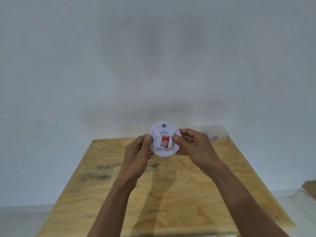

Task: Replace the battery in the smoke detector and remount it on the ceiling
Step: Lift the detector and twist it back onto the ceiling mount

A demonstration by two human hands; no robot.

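white wall, wood table [106, 194] | alarm [164, 141] held up above table's far edge | left hand [138, 151] and right hand [193, 146] both grip its rim | twist gently, hold it level

Plain pale grey-white wall [102, 57] fills the upper view, soft shadows across it. Plywood table [106, 194] butted against the wall, top stained with dark smudges near the left edge. Clear plastic box [217, 131] at the far right corner. Pale floor [22, 221] at lower left. Wooden edge [310, 188] at far right, unidentifiable.
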